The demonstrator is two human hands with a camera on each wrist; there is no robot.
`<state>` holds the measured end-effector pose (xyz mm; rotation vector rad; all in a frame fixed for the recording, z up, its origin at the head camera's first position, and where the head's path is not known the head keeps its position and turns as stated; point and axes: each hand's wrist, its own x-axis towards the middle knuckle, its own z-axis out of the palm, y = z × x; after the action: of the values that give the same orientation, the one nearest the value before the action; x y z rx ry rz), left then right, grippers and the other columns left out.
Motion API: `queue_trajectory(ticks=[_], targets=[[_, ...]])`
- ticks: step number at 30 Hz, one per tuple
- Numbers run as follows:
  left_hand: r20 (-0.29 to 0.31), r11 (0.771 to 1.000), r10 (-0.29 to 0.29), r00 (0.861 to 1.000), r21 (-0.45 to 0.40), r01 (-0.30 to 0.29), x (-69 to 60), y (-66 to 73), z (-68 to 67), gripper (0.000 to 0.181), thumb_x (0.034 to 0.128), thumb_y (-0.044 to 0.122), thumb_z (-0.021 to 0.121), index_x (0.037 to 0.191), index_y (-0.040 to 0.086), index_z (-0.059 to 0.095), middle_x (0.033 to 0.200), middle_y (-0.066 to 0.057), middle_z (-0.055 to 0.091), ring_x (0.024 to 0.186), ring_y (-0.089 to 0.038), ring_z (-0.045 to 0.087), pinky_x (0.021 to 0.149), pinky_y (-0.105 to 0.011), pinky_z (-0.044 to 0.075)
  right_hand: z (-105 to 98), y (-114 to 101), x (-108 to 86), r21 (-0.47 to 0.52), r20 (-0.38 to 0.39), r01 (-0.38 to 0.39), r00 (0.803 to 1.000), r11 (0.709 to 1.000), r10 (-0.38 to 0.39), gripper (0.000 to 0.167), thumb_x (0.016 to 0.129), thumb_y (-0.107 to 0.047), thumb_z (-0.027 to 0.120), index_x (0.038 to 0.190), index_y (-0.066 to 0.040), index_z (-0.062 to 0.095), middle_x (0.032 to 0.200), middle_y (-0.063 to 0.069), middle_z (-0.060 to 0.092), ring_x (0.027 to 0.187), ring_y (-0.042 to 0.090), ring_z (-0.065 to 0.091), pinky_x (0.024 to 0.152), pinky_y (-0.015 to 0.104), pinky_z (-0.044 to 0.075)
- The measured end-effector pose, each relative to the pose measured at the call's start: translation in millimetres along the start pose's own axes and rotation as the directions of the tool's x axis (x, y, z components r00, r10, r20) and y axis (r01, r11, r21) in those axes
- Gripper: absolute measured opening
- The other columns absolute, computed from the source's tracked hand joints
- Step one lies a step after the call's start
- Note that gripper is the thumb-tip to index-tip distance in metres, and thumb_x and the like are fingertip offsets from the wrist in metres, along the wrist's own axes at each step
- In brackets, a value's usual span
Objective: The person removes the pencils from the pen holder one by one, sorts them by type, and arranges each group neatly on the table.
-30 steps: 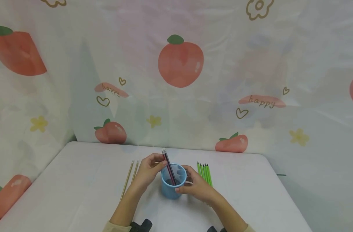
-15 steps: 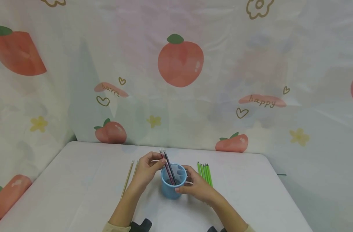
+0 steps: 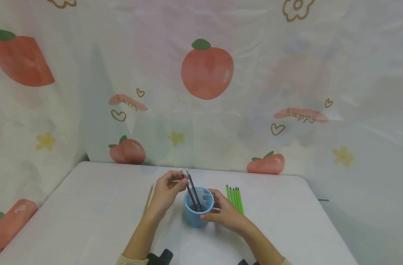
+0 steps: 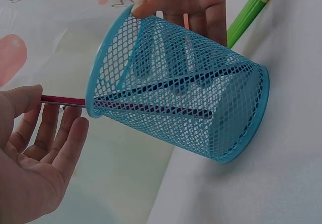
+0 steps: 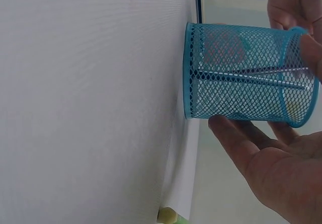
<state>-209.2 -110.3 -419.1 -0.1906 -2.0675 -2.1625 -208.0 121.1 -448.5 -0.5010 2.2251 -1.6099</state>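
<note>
A blue mesh pen holder (image 3: 195,221) stands upright on the table. My right hand (image 3: 227,214) grips it from the right side, thumb at the near side and fingers behind. Inside the pen holder lean a red pencil (image 4: 63,101) and a dark pencil (image 3: 192,183), their white-tipped ends above the rim. My left hand (image 3: 165,193) is at the left of the rim and pinches the red pencil near its upper end between thumb and fingers. In the left wrist view, the lower ends of both pencils show through the mesh (image 4: 166,83).
Several green pencils (image 3: 234,198) lie side by side on the table, right of the pen holder. A gold pencil (image 3: 147,200) lies left of my left hand. Behind the white table (image 3: 98,213) hangs a curtain (image 3: 155,121) printed with fruit.
My left hand has shifted slightly left and up. The red pencil's top has moved left, away from the dark pencil's top. My right hand and the pen holder stay in place.
</note>
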Motion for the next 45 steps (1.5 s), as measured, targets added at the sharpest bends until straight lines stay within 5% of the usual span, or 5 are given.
queue_trajectory(ticks=[9,19,35,45], targets=[[0.015,0.999,0.028,0.999,-0.027,-0.028,-6.7,13.2,-2.9,0.022,0.096,0.018,0.067,0.115,0.007,0.062,0.116,-0.011,0.069,0.106,-0.024,0.07,0.089,-0.031,0.059,0.7,-0.9,-0.3,0.001,0.002,0.002,1.0,1.0,-0.002,0.078,0.083,-0.016,0.082,0.148,-0.014,0.038,0.148,0.015,0.049,0.136,0.04,0.046,0.109,0.056,0.043],[0.043,0.991,0.081,0.996,-0.114,-0.075,-10.8,26.9,-6.2,0.025,0.0986,0.016,0.063,0.119,0.002,0.058,0.12,-0.024,0.063,0.107,-0.032,0.068,0.091,-0.037,0.059,0.7,2.7,-1.6,0.0,0.004,0.007,1.0,1.0,-0.007,0.081,0.081,-0.018,0.083,0.148,-0.013,0.038,0.147,0.016,0.05,0.136,0.039,0.047,0.11,0.055,0.042],[-0.004,0.97,0.186,0.983,-0.157,-0.184,-22.6,58.3,-24.7,0.025,0.0993,0.012,0.062,0.119,-0.002,0.054,0.112,-0.009,0.067,0.105,-0.029,0.069,0.094,-0.038,0.057,1.6,1.7,-2.5,-0.011,0.002,0.014,1.0,1.0,-0.014,0.08,0.082,-0.018,0.082,0.148,-0.012,0.038,0.147,0.015,0.05,0.135,0.04,0.047,0.11,0.056,0.042],[-0.044,0.97,0.23,0.972,-0.076,-0.233,-27.0,68.3,-42.1,0.032,0.1002,0.013,0.06,0.125,-0.005,0.05,0.111,-0.007,0.068,0.102,-0.031,0.069,0.092,-0.035,0.058,1.4,0.4,-3.0,-0.007,0.022,0.023,0.999,1.0,-0.023,0.081,0.083,-0.019,0.081,0.149,-0.01,0.036,0.148,0.016,0.047,0.136,0.041,0.046,0.11,0.057,0.042]])
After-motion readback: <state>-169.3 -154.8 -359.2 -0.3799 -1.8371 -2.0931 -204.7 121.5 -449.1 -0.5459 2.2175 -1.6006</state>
